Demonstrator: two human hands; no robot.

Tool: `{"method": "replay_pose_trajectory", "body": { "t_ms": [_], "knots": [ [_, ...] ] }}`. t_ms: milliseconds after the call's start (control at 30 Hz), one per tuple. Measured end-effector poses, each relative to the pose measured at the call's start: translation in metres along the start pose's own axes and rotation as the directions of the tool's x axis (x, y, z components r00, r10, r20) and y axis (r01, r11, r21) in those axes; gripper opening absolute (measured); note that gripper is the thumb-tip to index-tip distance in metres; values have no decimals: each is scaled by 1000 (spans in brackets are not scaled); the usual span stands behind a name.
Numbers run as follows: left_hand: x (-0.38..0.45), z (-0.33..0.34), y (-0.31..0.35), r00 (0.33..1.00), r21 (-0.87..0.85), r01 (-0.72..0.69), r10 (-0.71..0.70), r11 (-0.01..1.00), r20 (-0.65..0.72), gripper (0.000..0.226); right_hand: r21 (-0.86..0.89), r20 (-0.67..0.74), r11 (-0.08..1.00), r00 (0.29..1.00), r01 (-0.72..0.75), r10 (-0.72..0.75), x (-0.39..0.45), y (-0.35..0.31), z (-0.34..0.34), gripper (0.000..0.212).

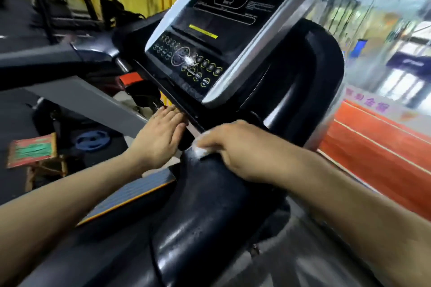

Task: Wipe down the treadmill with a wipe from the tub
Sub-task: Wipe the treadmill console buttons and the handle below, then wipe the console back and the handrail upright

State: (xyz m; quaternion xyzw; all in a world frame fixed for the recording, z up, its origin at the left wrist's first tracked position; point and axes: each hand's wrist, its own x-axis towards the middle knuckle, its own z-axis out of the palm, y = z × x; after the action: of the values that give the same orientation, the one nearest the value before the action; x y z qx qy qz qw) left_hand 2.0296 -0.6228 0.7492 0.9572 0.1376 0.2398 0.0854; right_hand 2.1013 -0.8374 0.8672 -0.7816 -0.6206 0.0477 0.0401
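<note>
The treadmill fills the view, with its black control console (224, 30) tilted above and a glossy black handrail (205, 205) running toward me. My right hand (235, 147) grips a white wipe (199, 148) and presses it on the top of the handrail, most of the wipe hidden under the fingers. My left hand (161, 133) rests with straight fingers against the lower edge of the console, holding nothing. The wipe tub is not in view.
The treadmill's deck edge with an orange stripe (130, 198) lies below my left arm. A blue weight plate (93, 141) and a small wooden stool (35, 156) sit on the floor at left. A glass wall (377, 42) stands at right.
</note>
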Motion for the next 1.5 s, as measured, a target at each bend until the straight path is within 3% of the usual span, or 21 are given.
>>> {"method": "replay_pose_trajectory", "body": {
  "t_ms": [100,200,300,367,400,500,633,700,867,1000,1167,1333,1500],
  "knots": [
    [-1,-19,11,987,-75,104,-93,992,134,62,9,63,992,990,124,-125,5,-23,9,30],
    [-4,-40,36,954,-211,272,-236,939,184,41,-1,27,968,967,252,-252,-24,-25,12,34],
    [-21,-54,73,941,-299,337,-312,893,129,29,83,-85,958,959,276,-269,-55,13,7,32],
    [-39,-64,104,950,-313,311,-302,898,78,25,141,-280,952,933,272,-225,-70,44,12,34],
    [-47,-70,122,956,-322,289,-287,902,57,26,157,-414,944,887,290,-203,-78,56,17,36],
    [-62,-78,177,972,-350,225,-236,910,11,33,83,-727,935,663,345,-180,-91,80,38,32],
    [-54,-77,226,993,-292,113,-114,950,14,48,58,-859,959,503,279,-95,-95,107,58,48],
    [-45,-74,238,996,-230,82,-76,970,36,58,108,-884,969,468,221,-8,-100,118,60,53],
    [-18,-51,257,998,-75,-12,17,997,62,66,206,-861,972,493,112,126,-104,157,51,52],
    [-6,-24,277,997,60,81,-81,995,-8,73,347,-807,929,546,127,227,-104,176,52,60],
    [15,-13,292,990,168,125,-112,978,-85,72,354,-867,919,428,172,254,-95,189,59,52],
    [37,-4,299,985,223,127,-97,966,-140,69,362,-891,908,365,213,269,-85,213,57,44],
    [75,7,312,977,273,118,-63,955,-203,66,363,-905,905,315,223,286,-69,255,23,58]
  ]
}}
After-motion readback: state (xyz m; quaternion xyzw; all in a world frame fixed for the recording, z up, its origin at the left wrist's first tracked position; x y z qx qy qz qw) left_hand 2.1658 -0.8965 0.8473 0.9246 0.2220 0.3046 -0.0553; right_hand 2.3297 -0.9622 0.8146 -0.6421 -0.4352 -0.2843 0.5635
